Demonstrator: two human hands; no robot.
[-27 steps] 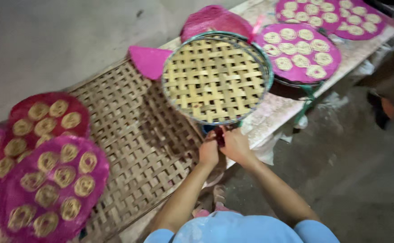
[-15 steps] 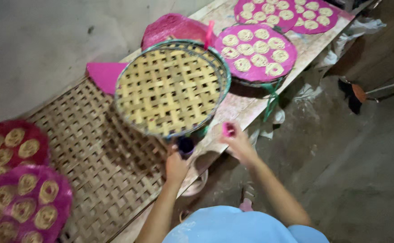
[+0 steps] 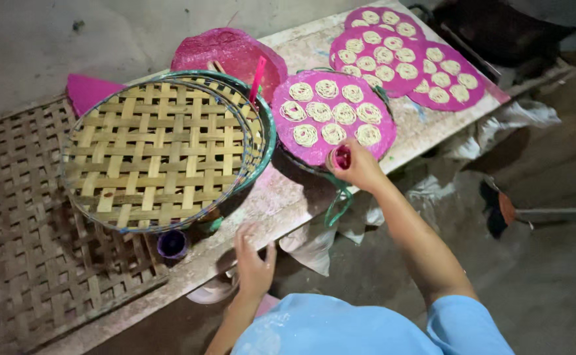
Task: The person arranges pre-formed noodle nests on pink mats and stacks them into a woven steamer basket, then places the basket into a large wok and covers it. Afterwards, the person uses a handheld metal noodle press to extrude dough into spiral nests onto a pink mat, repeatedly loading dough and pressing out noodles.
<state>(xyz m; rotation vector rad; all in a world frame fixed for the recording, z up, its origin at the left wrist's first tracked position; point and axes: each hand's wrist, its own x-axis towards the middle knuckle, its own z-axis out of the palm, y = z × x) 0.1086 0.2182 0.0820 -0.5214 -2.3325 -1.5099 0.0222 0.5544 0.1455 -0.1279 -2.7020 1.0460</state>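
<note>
The right hand point(image 3: 359, 165) is pinching a small red cup point(image 3: 342, 157) at the near rim of the pink tray point(image 3: 314, 152); the left hand point(image 3: 254, 261), fingers loosely spread, is hovering below. A nudge could tip the tray, spilling its noodle coils point(image 3: 331, 113).

Long pale stone bench point(image 3: 426, 135) with a worn, speckled top runs diagonally against a grey plaster wall point(image 3: 31, 39). Dark, dusty concrete floor point(image 3: 551, 283) lies below. Crumpled whitish plastic sheeting point(image 3: 518, 118) hangs off the bench edge. Dim light, deep shadows at right.
</note>
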